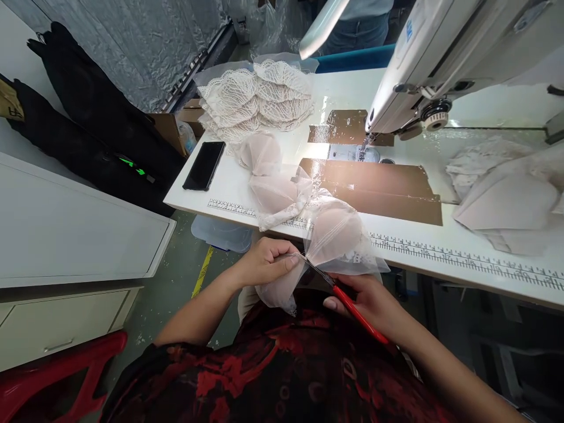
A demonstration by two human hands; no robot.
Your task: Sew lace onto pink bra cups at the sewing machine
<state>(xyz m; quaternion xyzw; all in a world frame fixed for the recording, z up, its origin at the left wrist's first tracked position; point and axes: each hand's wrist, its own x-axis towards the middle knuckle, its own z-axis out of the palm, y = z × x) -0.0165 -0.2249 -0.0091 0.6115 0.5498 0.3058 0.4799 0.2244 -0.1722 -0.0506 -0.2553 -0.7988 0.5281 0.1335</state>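
In the head view, the left hand's grip is closed on sheer fabric at the counter's front edge; the right hand's grip is clamped around red-handled scissors, blades at the fabric beside a pale padded cup

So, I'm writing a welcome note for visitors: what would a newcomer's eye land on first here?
Probably the red-handled tool in the right hand, its metal tip by the sheer pale fabric pinched in the left hand. Then the big white sewing machine at upper right, and the layered lace pieces at the far left of the table.
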